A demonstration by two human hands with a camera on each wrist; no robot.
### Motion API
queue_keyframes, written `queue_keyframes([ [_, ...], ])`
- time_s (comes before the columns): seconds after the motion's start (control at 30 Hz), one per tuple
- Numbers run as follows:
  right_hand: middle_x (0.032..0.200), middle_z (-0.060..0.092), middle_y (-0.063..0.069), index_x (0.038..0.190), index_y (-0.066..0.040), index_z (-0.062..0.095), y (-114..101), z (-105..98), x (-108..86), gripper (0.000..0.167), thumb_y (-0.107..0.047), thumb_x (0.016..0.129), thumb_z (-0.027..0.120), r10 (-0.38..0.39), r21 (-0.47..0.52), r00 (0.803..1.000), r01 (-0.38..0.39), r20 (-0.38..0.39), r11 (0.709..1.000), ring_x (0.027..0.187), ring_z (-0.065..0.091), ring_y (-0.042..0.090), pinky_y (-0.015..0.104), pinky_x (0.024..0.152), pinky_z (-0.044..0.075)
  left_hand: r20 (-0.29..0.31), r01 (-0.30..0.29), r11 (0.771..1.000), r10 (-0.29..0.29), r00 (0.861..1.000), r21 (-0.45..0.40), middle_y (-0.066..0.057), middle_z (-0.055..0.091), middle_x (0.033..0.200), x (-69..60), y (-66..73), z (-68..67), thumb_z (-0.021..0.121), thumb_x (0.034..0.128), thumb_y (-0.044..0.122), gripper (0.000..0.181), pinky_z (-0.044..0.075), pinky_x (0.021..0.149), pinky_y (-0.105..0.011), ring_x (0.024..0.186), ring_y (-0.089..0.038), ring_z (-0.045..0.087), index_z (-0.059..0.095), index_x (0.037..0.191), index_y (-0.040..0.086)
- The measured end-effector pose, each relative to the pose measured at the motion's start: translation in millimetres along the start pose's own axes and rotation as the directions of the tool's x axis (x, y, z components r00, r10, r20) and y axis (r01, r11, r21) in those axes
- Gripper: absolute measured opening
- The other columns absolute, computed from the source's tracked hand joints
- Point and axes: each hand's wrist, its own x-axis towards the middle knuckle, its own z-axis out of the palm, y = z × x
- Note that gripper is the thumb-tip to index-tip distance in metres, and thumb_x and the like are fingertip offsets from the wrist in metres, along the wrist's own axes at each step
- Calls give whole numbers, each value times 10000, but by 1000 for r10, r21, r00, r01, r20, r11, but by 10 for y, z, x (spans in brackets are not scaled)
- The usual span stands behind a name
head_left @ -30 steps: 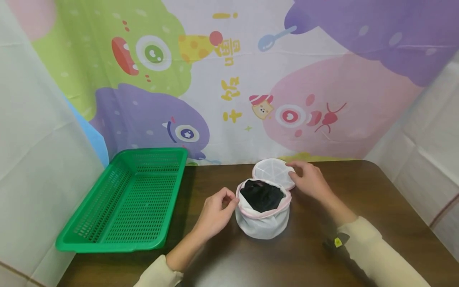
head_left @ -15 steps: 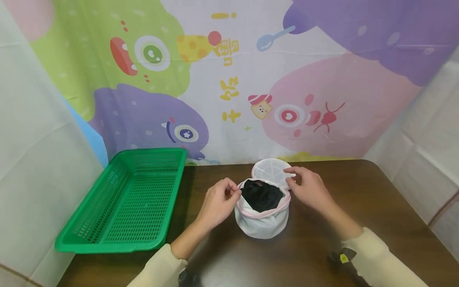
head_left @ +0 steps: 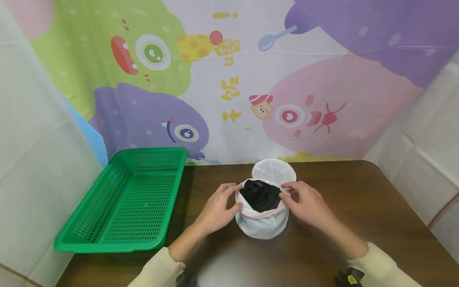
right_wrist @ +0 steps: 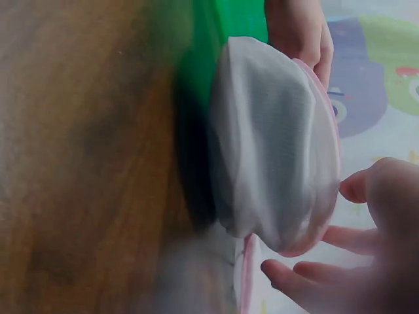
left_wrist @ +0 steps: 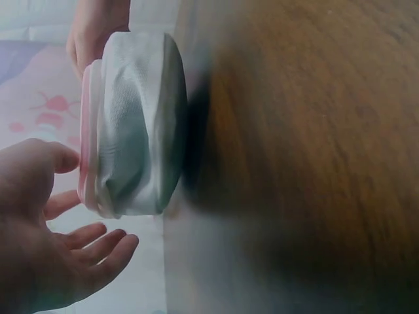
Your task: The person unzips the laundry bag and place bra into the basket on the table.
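Observation:
A round white mesh bag (head_left: 262, 227) with a pink zip edge stands upright on the table, dark cloth (head_left: 261, 196) inside it. Its round lid (head_left: 274, 170) is folded back behind the opening. The left hand (head_left: 218, 208) touches the left rim, thumb and index finger spread along it. At the right rim, the right hand (head_left: 309, 202) has its thumb and index finger on the edge. In the left wrist view, the other fingers of the left hand (left_wrist: 62, 229) extend beside the bag (left_wrist: 134, 124). The right wrist view shows the right hand (right_wrist: 373, 242) with fingers extended near the bag (right_wrist: 275, 144).
A green perforated basket (head_left: 143, 207) stands on the left of the brown wooden table (head_left: 358, 207). Behind the table hangs a cartoon-print cloth (head_left: 229, 147), with pale cloth walls on both sides.
The right hand has moved from the lid down and leftward to the bag's right rim. The left hand's thumb and index finger have spread apart at the left rim.

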Motion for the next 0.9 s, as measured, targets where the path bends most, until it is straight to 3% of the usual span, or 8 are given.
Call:
queue_keyframes([
  [0.13, 1287, 790, 174, 1359, -67, 769, 8, 63, -35, 380, -278, 1044, 798, -6, 3, 999, 6, 34, 1000, 1093, 740, 317, 583, 970, 641, 43, -10, 1000, 9, 999, 7, -197, 680, 1549, -25, -24, 26, 737, 1018, 224, 564, 552, 1203, -630, 1383, -400, 703, 658, 1552, 63],
  [0.43, 1383, 768, 226, 1405, -21, 732, 20, 173, -63, 437, -247, 1036, 796, -25, 30, 999, 24, 36, 999, 1232, 743, 405, 640, 1076, 606, 54, 23, 1000, -22, 998, -7, -207, 698, 1515, -57, -27, 50, 747, 1015, 237, 591, 566, 1186, -622, 1316, -386, 718, 643, 1559, 31],
  [0.57, 1381, 766, 209, 1420, -27, 728, 38, 204, -49, 425, -210, 1041, 785, -49, 40, 998, 48, 31, 998, 1164, 736, 349, 600, 1039, 614, 54, 32, 999, -32, 998, 1, -205, 700, 1494, -90, -17, 62, 759, 1013, 253, 582, 582, 1160, -615, 1276, -372, 725, 654, 1539, 27],
  [0.73, 1365, 761, 210, 1420, -26, 732, 51, 215, -22, 403, -164, 1044, 769, -70, 54, 997, 69, 25, 996, 1114, 720, 318, 572, 999, 612, 52, 34, 999, -34, 998, 10, -169, 730, 1389, -123, -6, 67, 764, 1009, 256, 556, 630, 1011, -484, 1115, -284, 721, 671, 1507, 26],
  [0.9, 1407, 743, 238, 1434, -13, 728, 55, 212, 25, 393, -123, 1057, 725, -87, 84, 996, 84, 29, 993, 1158, 728, 363, 613, 1040, 611, 42, 43, 999, -44, 998, 22, -117, 744, 1289, -152, -12, 87, 761, 1008, 261, 502, 572, 877, -339, 1014, -198, 692, 707, 1456, 41],
])
